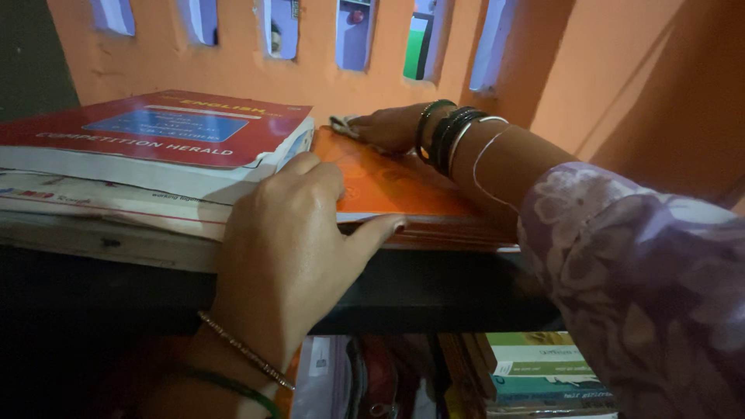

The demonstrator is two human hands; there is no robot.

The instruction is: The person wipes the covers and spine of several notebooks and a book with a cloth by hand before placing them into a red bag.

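Flat orange softcover book, on shelf top toward its front edge, beside thick red-covered book stack: left hand open, steadying near edge; right hand pressing small cloth at far edge; wiping apparently unfinished.

This is looking like a room in a home: stacked books are lying on a dark shelf, more books are sitting below, against an orange wall with slotted vents.
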